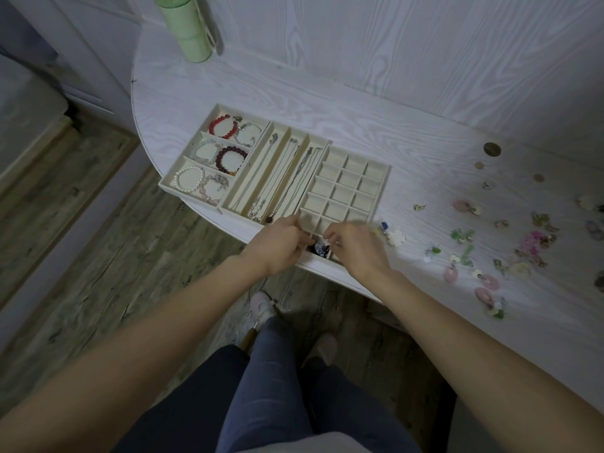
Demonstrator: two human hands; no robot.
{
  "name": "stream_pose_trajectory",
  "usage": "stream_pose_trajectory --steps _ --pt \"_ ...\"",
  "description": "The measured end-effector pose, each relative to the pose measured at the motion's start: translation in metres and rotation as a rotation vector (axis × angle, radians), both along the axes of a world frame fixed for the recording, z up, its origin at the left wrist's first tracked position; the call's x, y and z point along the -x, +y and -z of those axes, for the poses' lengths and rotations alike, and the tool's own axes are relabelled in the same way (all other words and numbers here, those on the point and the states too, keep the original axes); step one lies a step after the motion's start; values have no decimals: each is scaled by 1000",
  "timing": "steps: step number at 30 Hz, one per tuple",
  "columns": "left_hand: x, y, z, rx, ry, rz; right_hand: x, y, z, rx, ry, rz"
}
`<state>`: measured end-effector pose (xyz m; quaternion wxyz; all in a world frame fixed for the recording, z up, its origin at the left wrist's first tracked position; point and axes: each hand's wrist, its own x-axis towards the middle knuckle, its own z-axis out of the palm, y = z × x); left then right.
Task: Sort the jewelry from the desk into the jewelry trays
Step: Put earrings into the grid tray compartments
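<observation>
Three cream jewelry trays stand side by side on the white desk. The left tray [170, 184] holds several bead bracelets, the middle tray [265, 142] holds necklaces, and the grid tray [383, 188] has many small cells. A blue-and-white earring [320, 248] lies in a front cell of the grid tray. My left hand [277, 245] and my right hand [354, 246] hover over that front cell with curled fingers meeting at the earring; the exact grip is hidden. Loose earrings and pink pendants [487, 291] lie scattered on the desk to the right.
A green bottle [188, 27] stands at the desk's far left corner. A round cable hole [492, 149] sits in the desk at the right. A white flower earring [396, 237] lies just right of the grid tray. The desk's curved edge runs under my hands.
</observation>
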<state>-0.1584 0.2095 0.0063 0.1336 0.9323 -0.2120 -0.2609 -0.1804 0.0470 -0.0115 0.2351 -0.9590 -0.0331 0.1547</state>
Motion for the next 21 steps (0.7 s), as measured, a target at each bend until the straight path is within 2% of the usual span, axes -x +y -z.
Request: stream_pose_trajectory --steps 3,7,14,21 --pt "1 1 0 -120 -77 130 0 1 3 63 -6 -42" --pt "2 -1 2 -192 -98 167 1 0 1 141 -10 -57" --pt "3 -2 -4 -162 -148 210 0 3 -3 208 -13 -120" --pt "4 -4 -2 -241 -161 250 -2 -2 -7 210 -43 -162"
